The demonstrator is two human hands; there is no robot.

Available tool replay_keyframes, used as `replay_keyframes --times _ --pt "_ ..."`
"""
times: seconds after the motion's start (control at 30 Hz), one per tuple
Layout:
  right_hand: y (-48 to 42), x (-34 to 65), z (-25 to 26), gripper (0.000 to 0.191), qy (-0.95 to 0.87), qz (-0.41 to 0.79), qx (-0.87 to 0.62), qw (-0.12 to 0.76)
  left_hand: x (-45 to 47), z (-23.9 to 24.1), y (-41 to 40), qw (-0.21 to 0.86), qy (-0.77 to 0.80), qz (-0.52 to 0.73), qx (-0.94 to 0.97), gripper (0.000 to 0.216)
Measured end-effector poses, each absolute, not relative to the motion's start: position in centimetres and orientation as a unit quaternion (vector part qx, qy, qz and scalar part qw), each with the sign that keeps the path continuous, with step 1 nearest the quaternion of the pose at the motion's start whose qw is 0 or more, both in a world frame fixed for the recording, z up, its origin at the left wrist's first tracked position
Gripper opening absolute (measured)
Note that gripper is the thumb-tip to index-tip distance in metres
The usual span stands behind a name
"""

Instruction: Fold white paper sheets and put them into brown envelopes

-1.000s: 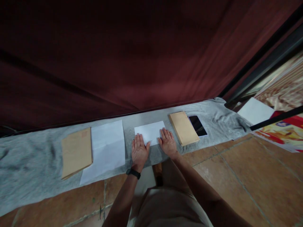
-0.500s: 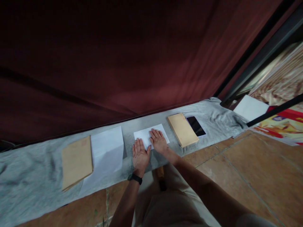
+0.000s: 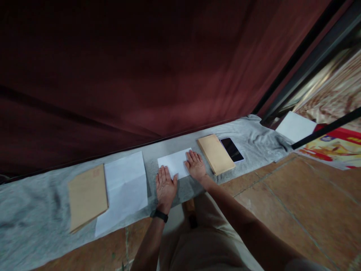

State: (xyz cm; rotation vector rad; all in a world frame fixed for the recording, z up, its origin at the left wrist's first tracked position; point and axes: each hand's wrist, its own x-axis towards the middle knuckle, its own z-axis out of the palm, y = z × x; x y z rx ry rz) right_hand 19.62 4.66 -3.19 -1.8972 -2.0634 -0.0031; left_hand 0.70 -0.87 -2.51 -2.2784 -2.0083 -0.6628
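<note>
A small white sheet of paper point(image 3: 178, 160), apparently folded, lies flat on the grey cloth in front of me. My left hand point(image 3: 166, 186) rests open on its left end, fingers stretched forward, with a dark band on the wrist. On the right end lies my right hand point(image 3: 196, 165), palm down with fingers extended. Just right of it is a stack of brown envelopes point(image 3: 216, 153). To the left of my left hand lies a larger white sheet point(image 3: 124, 188) with crease lines, its left edge partly under another pile of brown envelopes point(image 3: 88, 197).
A phone point(image 3: 231, 149) with a dark screen lies beside the right envelope stack. The grey cloth point(image 3: 36, 210) covers a long narrow surface against a dark red curtain point(image 3: 158, 75). Beyond its right end are a white board point(image 3: 296, 127), a printed red-and-yellow sheet point(image 3: 335, 146) and a tiled floor point(image 3: 282, 199).
My right hand has slid right across the small paper, from its middle to its right end. My left hand stays at the left end. The view has shifted slightly.
</note>
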Motion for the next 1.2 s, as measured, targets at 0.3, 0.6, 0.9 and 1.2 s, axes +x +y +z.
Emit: replay_keyframes --times 0.3,0.6,0.9,1.2 --pt "4.1 20.0 -2.9 0.056 -0.722 0.007 -0.671 0.168 2.5 -0.8 -1.6 0.015 -0.637 -0.207 -0.743 0.056" --pt "4.1 19.9 -2.6 0.056 -0.721 0.019 -0.674 0.163 3.6 -1.3 -4.6 -0.013 -0.559 -0.119 -0.821 0.057" --pt "4.0 20.0 -2.8 0.057 -0.722 0.004 -0.672 0.165 -0.6 -1.8 -6.7 0.019 -0.617 -0.16 -0.77 0.068" --pt "3.9 20.0 -3.2 0.056 -0.725 -0.008 -0.663 0.184 2.8 -1.6 -3.1 -0.006 -0.617 -0.189 -0.764 0.064"
